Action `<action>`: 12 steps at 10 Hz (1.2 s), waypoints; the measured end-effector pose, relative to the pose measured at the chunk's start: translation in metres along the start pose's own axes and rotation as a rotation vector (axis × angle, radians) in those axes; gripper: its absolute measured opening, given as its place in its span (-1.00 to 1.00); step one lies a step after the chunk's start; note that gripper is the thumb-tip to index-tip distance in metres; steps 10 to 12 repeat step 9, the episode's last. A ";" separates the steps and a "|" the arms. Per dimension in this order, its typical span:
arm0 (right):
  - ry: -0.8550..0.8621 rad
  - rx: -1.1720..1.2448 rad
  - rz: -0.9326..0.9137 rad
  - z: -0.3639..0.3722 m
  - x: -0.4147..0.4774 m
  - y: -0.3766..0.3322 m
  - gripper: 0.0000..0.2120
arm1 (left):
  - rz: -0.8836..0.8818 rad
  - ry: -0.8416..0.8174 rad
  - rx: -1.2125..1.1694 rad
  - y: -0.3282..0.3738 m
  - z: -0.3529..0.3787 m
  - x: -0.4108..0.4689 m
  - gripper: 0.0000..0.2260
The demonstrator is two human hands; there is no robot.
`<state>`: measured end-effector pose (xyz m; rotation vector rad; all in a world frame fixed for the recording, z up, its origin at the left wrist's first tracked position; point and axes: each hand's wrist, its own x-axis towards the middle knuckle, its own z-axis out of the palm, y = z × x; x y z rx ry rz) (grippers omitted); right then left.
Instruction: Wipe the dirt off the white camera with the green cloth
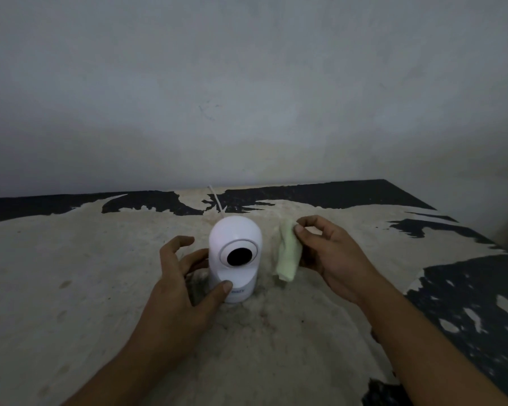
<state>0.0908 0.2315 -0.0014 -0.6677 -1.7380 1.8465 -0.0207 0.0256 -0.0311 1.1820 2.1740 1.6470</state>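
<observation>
The white camera stands upright on the worn table, its round dark lens facing me. My left hand grips its base, thumb on the front and fingers curled around the left side. A small pale green cloth hangs just to the right of the camera, pinched between the thumb and fingers of my right hand. The cloth is close to the camera's right side but apart from it.
A thin white cable runs from behind the camera toward the grey wall. The tabletop is beige with peeling black patches; its right edge slants down to the lower right.
</observation>
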 end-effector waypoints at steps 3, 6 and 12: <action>0.160 0.007 0.059 -0.018 0.008 0.007 -0.72 | -0.008 -0.005 0.006 0.001 0.000 0.000 -0.32; 0.374 -0.729 -0.124 -0.035 0.015 0.020 -0.64 | -0.023 -0.009 0.009 0.000 0.000 -0.001 -0.32; 0.406 -0.843 -0.241 -0.036 0.018 0.035 -0.67 | -0.037 -0.006 0.049 0.004 0.001 -0.005 -0.37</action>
